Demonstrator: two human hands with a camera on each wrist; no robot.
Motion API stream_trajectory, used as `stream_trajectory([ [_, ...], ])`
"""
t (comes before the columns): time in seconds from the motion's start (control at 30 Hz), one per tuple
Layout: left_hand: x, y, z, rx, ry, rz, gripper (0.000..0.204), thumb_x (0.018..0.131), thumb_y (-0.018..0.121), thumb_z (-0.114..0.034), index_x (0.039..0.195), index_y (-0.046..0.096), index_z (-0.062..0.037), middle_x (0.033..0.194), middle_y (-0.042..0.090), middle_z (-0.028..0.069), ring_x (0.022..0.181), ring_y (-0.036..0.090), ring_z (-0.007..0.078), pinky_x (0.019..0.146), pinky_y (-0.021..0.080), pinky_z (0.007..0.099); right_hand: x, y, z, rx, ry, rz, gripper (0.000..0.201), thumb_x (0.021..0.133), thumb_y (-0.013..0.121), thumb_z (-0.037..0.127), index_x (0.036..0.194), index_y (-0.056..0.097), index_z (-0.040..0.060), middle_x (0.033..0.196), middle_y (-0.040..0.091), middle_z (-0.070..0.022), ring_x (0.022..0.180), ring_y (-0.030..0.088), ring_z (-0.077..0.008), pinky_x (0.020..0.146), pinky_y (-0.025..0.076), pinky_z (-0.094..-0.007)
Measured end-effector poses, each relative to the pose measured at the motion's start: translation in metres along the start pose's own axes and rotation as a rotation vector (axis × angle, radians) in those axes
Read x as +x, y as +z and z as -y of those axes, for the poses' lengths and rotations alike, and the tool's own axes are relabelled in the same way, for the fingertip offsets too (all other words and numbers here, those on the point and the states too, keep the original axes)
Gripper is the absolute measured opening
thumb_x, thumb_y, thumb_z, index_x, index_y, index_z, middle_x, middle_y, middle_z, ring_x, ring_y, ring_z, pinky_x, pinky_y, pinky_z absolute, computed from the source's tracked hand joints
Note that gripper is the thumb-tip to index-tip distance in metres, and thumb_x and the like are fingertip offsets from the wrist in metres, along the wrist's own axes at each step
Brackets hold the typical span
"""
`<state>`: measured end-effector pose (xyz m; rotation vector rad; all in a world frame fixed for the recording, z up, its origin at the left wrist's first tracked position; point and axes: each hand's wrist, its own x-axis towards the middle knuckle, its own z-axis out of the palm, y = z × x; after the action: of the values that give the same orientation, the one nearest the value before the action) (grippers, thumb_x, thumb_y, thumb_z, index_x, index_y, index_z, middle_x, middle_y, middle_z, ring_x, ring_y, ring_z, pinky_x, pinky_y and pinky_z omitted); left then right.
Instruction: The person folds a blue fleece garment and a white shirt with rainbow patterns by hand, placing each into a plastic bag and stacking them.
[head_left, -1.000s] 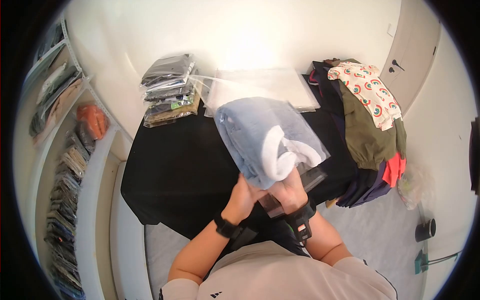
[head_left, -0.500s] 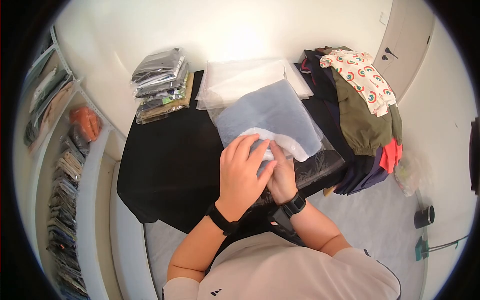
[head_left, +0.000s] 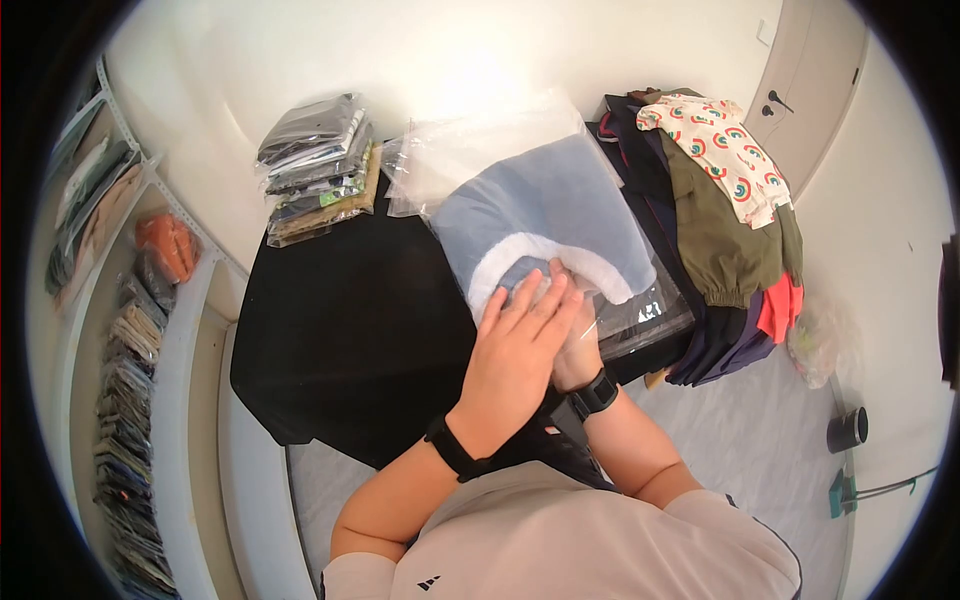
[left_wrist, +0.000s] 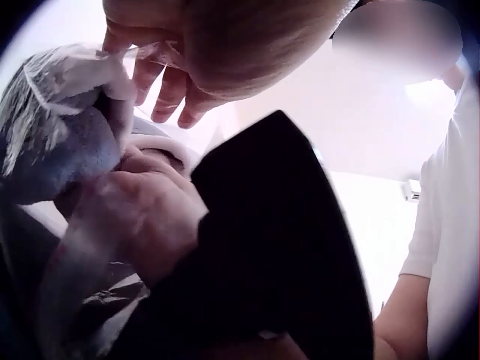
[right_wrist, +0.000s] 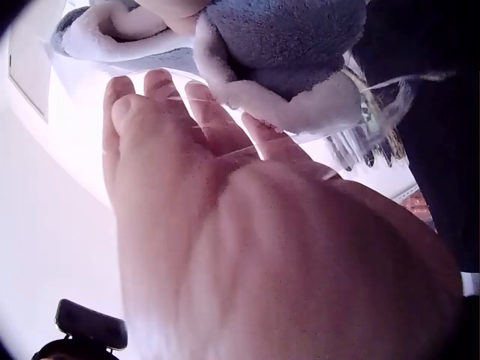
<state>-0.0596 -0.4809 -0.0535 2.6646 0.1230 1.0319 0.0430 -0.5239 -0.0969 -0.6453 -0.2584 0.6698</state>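
A folded pale blue fleece garment with white trim lies inside a clear plastic bag over the table's near right part. My left hand rests on its near edge, fingers long and fairly straight, overlapping my other hand in the head view. Seen from below in the right wrist view, the left palm shows behind clear film. At the near edge my right hand grips the garment, partly hidden by plastic and the left hand. In the left wrist view, the right hand has its fingers against the blue fabric.
Bagged clothes are stacked at the back left of the black-covered table. Flat clear bags lie behind the garment. Loose clothes hang over the right side. Shelves of packed clothes line the left wall.
The bagged garment went from lifted and tilted to lying flatter and farther forward. My left hand came from under its near edge to on top, then shifted right over the right hand.
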Motion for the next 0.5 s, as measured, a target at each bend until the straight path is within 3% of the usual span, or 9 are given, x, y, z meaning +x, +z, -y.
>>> stream_trajectory([
  [0.1, -0.002, -0.005, -0.011, -0.03, 0.032, 0.046, 0.047, 0.08, 0.052, -0.001, 0.126, 0.054, -0.0092, 0.134, 0.049, 0.0113, 0.126, 0.042, 0.0332, 0.104, 0.029, 0.0481, 0.001, 0.012, 0.008, -0.681, -0.489, 0.023, 0.029, 0.09, 0.061, 0.027, 0.107, 0.054, 0.0047, 0.1, 0.053, -0.0031, 0.093, 0.051, -0.0144, 0.084, 0.043, -0.0277],
  [0.13, -0.001, -0.007, -0.012, -0.031, 0.032, 0.047, 0.047, 0.08, 0.052, -0.001, 0.126, 0.054, -0.0092, 0.134, 0.049, 0.0113, 0.126, 0.042, 0.0332, 0.104, 0.029, 0.0481, 0.0, 0.016, 0.011, -0.681, -0.489, 0.021, 0.029, 0.09, 0.061, 0.027, 0.107, 0.054, 0.0047, 0.1, 0.053, -0.0031, 0.093, 0.051, -0.0144, 0.084, 0.043, -0.0277],
  [0.2, 0.002, -0.012, -0.01, 0.018, 0.11, 0.044, 0.049, 0.078, 0.057, -0.004, 0.127, 0.052, -0.007, 0.137, 0.043, 0.017, 0.128, 0.038, 0.0362, 0.104, 0.029, 0.048, 0.002, 0.023, 0.018, -0.417, -0.382, 0.094, 0.03, 0.089, 0.061, 0.027, 0.108, 0.054, 0.0045, 0.101, 0.054, -0.0038, 0.095, 0.052, -0.0149, 0.083, 0.044, -0.0283],
  [0.23, 0.0, -0.013, -0.009, 0.018, 0.11, 0.043, 0.049, 0.078, 0.057, -0.004, 0.127, 0.052, -0.007, 0.137, 0.043, 0.017, 0.128, 0.038, 0.0362, 0.104, 0.029, 0.048, 0.013, 0.015, 0.02, 0.025, 0.042, 0.061, 0.033, 0.09, 0.059, 0.028, 0.112, 0.054, 0.0036, 0.106, 0.058, -0.0058, 0.099, 0.055, -0.017, 0.086, 0.045, -0.0305],
  [0.3, -0.007, -0.013, -0.008, 0.056, -0.033, -0.141, 0.057, 0.075, 0.064, -0.006, 0.129, 0.048, -0.0045, 0.136, 0.038, 0.0229, 0.126, 0.037, 0.0389, 0.102, 0.03, 0.0485, 0.028, 0.008, 0.02, 0.127, 0.102, 0.077, 0.034, 0.091, 0.058, 0.029, 0.113, 0.054, 0.0037, 0.108, 0.059, -0.0066, 0.101, 0.056, -0.0182, 0.088, 0.045, -0.032],
  [0.4, -0.029, -0.005, 0.005, -0.067, -0.223, -0.164, 0.066, 0.071, 0.067, -0.007, 0.133, 0.042, -0.003, 0.136, 0.034, 0.0257, 0.123, 0.036, 0.0403, 0.102, 0.03, 0.0478, 0.033, 0.009, 0.028, 0.261, 0.131, 0.128, 0.034, 0.092, 0.055, 0.03, 0.115, 0.055, 0.0046, 0.11, 0.062, -0.008, 0.102, 0.059, -0.0212, 0.09, 0.047, -0.0364],
  [0.43, -0.028, -0.003, 0.003, 0.014, -0.239, -0.281, 0.044, 0.072, 0.067, -0.006, 0.115, 0.056, -0.003, 0.113, 0.052, 0.0193, 0.102, 0.051, 0.034, 0.088, 0.042, 0.0416, 0.036, 0.006, 0.028, 0.305, 0.161, 0.121, 0.034, 0.093, 0.054, 0.03, 0.115, 0.055, 0.0049, 0.111, 0.062, -0.0079, 0.102, 0.059, -0.0214, 0.09, 0.047, -0.0366],
  [0.47, -0.033, -0.001, 0.005, 0.016, -0.239, -0.28, 0.044, 0.072, 0.067, -0.006, 0.115, 0.056, -0.003, 0.113, 0.052, 0.0193, 0.102, 0.051, 0.034, 0.088, 0.042, 0.0416, 0.038, 0.004, 0.028, 0.348, 0.193, 0.113, 0.033, 0.093, 0.054, 0.03, 0.116, 0.055, 0.0053, 0.111, 0.062, -0.0079, 0.102, 0.059, -0.0216, 0.09, 0.047, -0.0368],
  [0.5, -0.039, 0.003, 0.009, -0.036, -0.295, -0.185, 0.028, 0.073, 0.066, -0.006, 0.1, 0.058, -0.0031, 0.096, 0.055, 0.0157, 0.087, 0.054, 0.0309, 0.076, 0.044, 0.0388, 0.038, 0.006, 0.027, 0.346, 0.154, 0.093, 0.035, 0.094, 0.052, 0.031, 0.118, 0.054, 0.0054, 0.115, 0.061, -0.0077, 0.107, 0.057, -0.0227, 0.093, 0.047, -0.0388],
])
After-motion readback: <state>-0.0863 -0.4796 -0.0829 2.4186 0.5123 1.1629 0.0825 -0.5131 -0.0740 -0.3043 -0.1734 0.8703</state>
